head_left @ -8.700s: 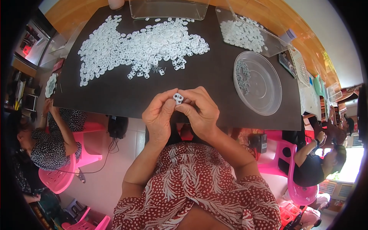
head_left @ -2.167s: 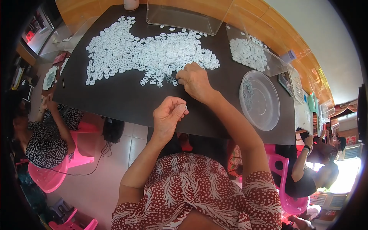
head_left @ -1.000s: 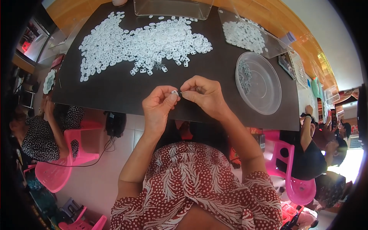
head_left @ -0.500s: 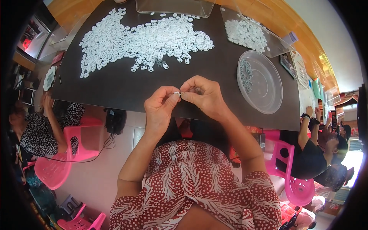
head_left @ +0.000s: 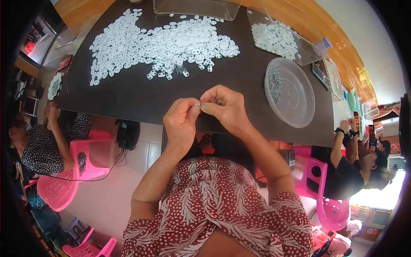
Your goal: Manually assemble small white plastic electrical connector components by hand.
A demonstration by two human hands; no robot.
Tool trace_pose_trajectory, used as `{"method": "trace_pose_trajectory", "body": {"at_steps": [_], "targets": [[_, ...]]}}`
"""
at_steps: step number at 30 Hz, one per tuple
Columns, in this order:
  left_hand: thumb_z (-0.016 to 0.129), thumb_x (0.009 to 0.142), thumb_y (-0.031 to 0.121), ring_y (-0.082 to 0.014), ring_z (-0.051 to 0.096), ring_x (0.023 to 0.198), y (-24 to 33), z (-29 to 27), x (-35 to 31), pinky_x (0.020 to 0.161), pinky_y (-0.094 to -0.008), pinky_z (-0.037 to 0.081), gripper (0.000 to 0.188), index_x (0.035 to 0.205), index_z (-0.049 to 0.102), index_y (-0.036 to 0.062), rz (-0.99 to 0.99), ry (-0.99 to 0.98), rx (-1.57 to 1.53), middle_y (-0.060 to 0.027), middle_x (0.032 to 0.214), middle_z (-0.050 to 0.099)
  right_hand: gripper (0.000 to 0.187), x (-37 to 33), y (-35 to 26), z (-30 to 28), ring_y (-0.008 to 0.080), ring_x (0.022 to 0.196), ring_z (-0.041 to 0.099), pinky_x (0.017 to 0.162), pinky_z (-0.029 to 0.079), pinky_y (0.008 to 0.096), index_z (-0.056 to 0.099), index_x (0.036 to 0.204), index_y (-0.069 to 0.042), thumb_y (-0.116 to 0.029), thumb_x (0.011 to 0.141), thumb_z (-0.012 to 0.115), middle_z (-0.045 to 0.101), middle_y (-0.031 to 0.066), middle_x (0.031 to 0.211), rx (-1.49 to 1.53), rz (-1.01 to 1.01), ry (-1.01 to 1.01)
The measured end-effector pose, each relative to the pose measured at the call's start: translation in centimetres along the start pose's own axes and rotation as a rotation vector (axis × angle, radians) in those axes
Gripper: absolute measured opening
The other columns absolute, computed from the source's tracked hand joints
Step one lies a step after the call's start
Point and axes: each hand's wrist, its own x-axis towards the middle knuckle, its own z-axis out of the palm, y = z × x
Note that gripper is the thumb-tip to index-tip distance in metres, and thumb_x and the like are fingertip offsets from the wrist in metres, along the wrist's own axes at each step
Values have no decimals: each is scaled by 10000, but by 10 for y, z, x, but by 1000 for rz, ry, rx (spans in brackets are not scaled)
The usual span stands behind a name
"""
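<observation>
Close to the table's near edge, my left hand (head_left: 180, 120) pinches a small white plastic piece (head_left: 197, 104) between thumb and forefinger. My right hand (head_left: 227, 107) meets it fingertip to fingertip, its thumb and forefinger pressed together at the piece; whatever they grip is too small and covered to name. Beyond both hands spreads a large pile of white oval plastic pieces with holes (head_left: 180, 40). At the pile's near edge lies a little cluster of grey screw-like parts (head_left: 181, 69).
Right of my hands, a round clear plastic tray (head_left: 295, 112) holds small grey screw-like parts (head_left: 274, 85). A clear bin (head_left: 308, 55) with white pieces lies behind it. Another clear bin (head_left: 197, 9) stands at the far edge. People sit left and right on pink chairs (head_left: 58, 188).
My fingertips have drawn slightly closer together around the white piece, and less of it shows now. Both hands otherwise stay in the same spot.
</observation>
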Motion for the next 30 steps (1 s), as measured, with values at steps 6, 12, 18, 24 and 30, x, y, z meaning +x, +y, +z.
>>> {"method": "trace_pose_trajectory", "body": {"at_steps": [6,12,18,24,30], "targets": [[600,877,65,-60,517,735,-1,0,2,677,-190,433,104,891,606,-39,-51,31,-166,-6,807,585,113,0,-1,9,67,732,567,659,467,204,606,889,28,25,781,639,612,26,806,169,-47,92],[609,866,61,-52,504,672,1,1,3,600,-173,410,95,897,622,-27,-96,87,-238,-11,771,596,63,3,-4,12,87,695,595,625,487,230,581,851,45,29,792,599,622,58,752,110,-78,116],[610,851,45,-60,502,621,3,-2,7,536,-178,387,99,899,631,-38,-339,92,-508,-39,760,618,44,2,1,13,94,707,594,648,485,228,579,852,47,14,822,574,627,64,758,127,-67,106],[592,850,18,-37,493,643,3,-2,5,552,-173,385,78,908,631,-16,-312,75,-502,-1,766,607,37,5,6,15,99,701,591,634,477,241,580,835,33,-3,826,578,616,67,751,44,-96,91],[588,845,1,-40,494,646,0,3,6,554,-174,386,79,906,629,-26,-279,97,-535,-4,768,607,80,7,16,19,151,617,538,561,435,289,560,783,20,-46,802,600,557,87,717,-126,-182,153]]}}
